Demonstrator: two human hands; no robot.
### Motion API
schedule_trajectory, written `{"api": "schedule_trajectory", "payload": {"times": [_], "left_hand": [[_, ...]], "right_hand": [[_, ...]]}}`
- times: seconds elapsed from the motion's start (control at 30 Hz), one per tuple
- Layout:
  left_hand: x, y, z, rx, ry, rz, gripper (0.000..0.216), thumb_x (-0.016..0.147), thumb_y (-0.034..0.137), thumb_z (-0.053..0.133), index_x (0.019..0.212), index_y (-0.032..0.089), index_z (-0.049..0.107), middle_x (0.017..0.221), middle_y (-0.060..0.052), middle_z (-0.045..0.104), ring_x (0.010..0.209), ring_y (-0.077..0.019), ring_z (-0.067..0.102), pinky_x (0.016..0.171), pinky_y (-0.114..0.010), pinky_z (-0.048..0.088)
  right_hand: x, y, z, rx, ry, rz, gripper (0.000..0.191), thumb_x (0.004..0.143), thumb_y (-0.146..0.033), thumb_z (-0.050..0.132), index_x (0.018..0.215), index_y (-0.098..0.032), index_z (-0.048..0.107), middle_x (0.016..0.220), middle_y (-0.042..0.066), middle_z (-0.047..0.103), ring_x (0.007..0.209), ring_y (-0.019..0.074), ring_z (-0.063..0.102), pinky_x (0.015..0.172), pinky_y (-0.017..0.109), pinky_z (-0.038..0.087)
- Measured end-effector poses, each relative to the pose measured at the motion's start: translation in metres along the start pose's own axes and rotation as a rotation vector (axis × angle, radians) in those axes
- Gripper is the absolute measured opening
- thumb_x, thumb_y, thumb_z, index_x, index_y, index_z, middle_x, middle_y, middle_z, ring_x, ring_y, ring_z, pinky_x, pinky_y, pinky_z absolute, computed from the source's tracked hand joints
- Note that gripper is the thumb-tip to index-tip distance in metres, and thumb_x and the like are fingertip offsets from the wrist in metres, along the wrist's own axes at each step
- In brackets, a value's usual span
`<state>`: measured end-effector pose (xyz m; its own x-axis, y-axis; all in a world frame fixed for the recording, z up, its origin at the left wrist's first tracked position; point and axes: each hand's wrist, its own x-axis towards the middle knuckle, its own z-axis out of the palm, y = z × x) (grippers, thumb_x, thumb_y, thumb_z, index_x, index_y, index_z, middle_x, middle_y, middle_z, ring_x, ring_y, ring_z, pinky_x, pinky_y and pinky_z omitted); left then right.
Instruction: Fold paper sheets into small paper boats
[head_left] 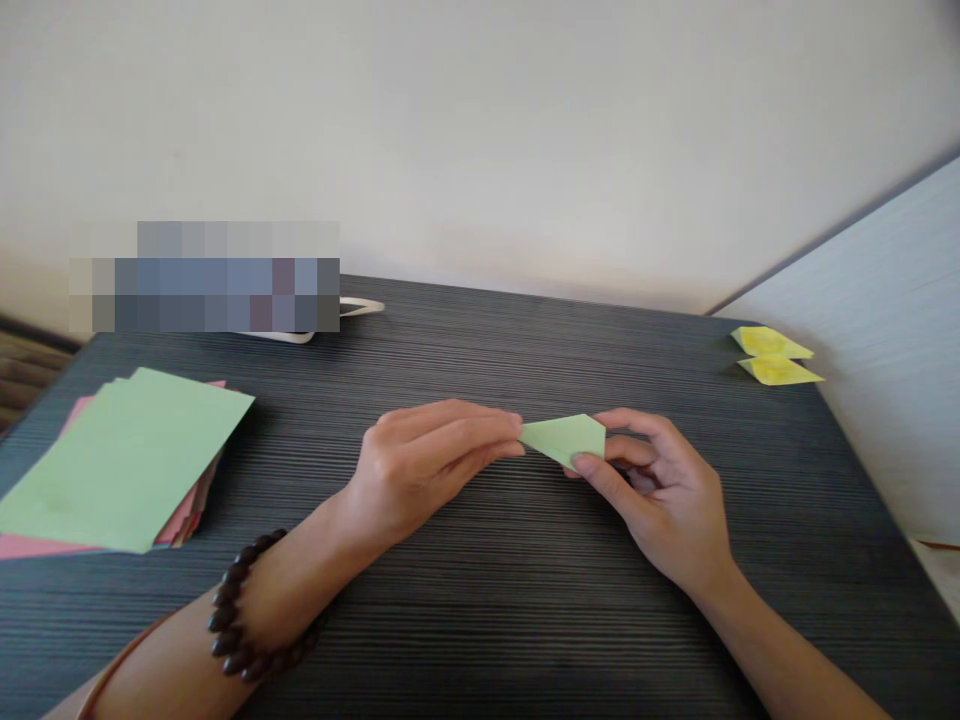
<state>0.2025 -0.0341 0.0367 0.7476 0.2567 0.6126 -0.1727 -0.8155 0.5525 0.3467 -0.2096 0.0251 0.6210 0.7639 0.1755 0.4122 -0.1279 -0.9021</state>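
Note:
A small piece of folded light-green paper (566,436) is held between my two hands over the middle of the dark desk. Its narrow tip points left, into the pinched fingertips of my left hand (439,455). At its wider right end, the thumb of my right hand (664,490) presses on the near face, with the index finger at the upper corner. The other right fingers curl behind, and what they touch there is partly hidden.
A stack of coloured paper (135,460), light green on top with pink below, lies at the left. Two folded yellow paper pieces (776,355) rest near the right edge. A blurred-out object with a white edge (277,336) stands at the back left, before the wall.

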Motion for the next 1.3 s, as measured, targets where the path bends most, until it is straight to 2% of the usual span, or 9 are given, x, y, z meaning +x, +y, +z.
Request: {"api": "schedule_trajectory", "payload": {"times": [0.27,0.43,0.5,0.6,0.7,0.8,0.93,1.13,1.3], "left_hand": [[-0.006,-0.010,-0.006,0.127,-0.069,0.169,0.028,0.081,0.003,0.058,0.105,0.017,0.063,0.109,-0.004,0.070,0.102,-0.0162,0.065,0.090,-0.026,0.054],[-0.006,-0.012,-0.008,0.207,-0.069,0.210,0.027,0.081,0.004,0.058,0.103,0.017,0.062,0.107,-0.004,0.070,0.102,-0.0178,0.065,0.089,-0.028,0.054],[-0.005,-0.012,-0.008,0.252,-0.061,0.206,0.025,0.081,0.004,0.058,0.102,0.017,0.063,0.104,-0.004,0.072,0.100,-0.0182,0.066,0.088,-0.028,0.055],[-0.004,-0.013,-0.007,0.316,-0.054,0.194,0.022,0.081,0.006,0.059,0.100,0.017,0.063,0.099,-0.003,0.073,0.096,-0.0177,0.068,0.083,-0.026,0.056],[-0.003,-0.014,-0.006,0.341,-0.026,0.194,0.017,0.082,0.008,0.060,0.096,0.017,0.063,0.094,-0.002,0.074,0.089,-0.0149,0.070,0.078,-0.023,0.056],[-0.003,-0.014,-0.004,0.335,0.005,0.163,0.013,0.082,0.011,0.061,0.093,0.017,0.064,0.092,0.000,0.074,0.081,-0.0122,0.071,0.075,-0.021,0.056],[0.001,-0.014,-0.003,0.200,-0.045,0.030,0.009,0.083,0.015,0.061,0.090,0.018,0.064,0.091,0.001,0.074,0.080,-0.0121,0.070,0.075,-0.021,0.055],[0.009,-0.010,-0.006,-0.225,-0.185,-0.492,0.007,0.084,0.025,0.062,0.082,0.018,0.064,0.101,0.000,0.072,0.083,-0.0125,0.069,0.076,-0.020,0.054],[0.009,-0.009,-0.006,-0.332,-0.244,-0.633,0.009,0.084,0.025,0.061,0.081,0.018,0.064,0.095,0.000,0.074,0.085,-0.0138,0.069,0.084,-0.025,0.051]], "right_hand": [[0.003,-0.003,-0.003,0.124,-0.075,0.076,0.037,0.080,-0.026,0.065,0.115,-0.023,0.050,0.074,0.000,0.072,0.069,0.0163,0.070,0.062,0.026,0.056],[0.003,0.001,-0.009,0.098,-0.139,-0.059,0.041,0.080,-0.030,0.065,0.118,-0.023,0.050,0.082,0.002,0.073,0.079,0.0200,0.070,0.074,0.034,0.056],[0.002,0.003,-0.009,0.003,-0.090,-0.121,0.039,0.076,-0.026,0.070,0.112,-0.024,0.054,0.082,0.001,0.073,0.078,0.0195,0.071,0.075,0.033,0.056],[0.000,0.004,-0.007,-0.169,0.059,-0.193,0.032,0.072,-0.022,0.074,0.100,-0.025,0.060,0.080,-0.001,0.074,0.070,0.0173,0.071,0.069,0.029,0.056],[-0.002,0.004,-0.005,-0.219,0.163,-0.171,0.028,0.072,-0.024,0.074,0.097,-0.024,0.061,0.073,-0.003,0.073,0.064,0.0161,0.070,0.062,0.027,0.057],[-0.003,0.003,-0.005,-0.177,0.208,-0.130,0.026,0.072,-0.023,0.074,0.095,-0.023,0.062,0.074,-0.003,0.074,0.066,0.0157,0.071,0.059,0.024,0.057],[-0.003,0.001,-0.006,-0.161,0.221,-0.165,0.012,0.074,-0.020,0.072,0.085,-0.023,0.067,0.072,-0.004,0.074,0.061,0.0123,0.070,0.054,0.018,0.054],[0.000,-0.003,-0.007,-0.110,0.145,0.018,0.007,0.077,-0.027,0.070,0.083,-0.023,0.069,0.064,-0.003,0.072,0.055,0.0127,0.069,0.055,0.021,0.054],[0.000,-0.004,-0.010,-0.053,0.073,0.152,0.012,0.078,-0.032,0.069,0.079,-0.020,0.069,0.076,0.001,0.074,0.035,0.0066,0.057,0.038,0.019,0.045]]}}
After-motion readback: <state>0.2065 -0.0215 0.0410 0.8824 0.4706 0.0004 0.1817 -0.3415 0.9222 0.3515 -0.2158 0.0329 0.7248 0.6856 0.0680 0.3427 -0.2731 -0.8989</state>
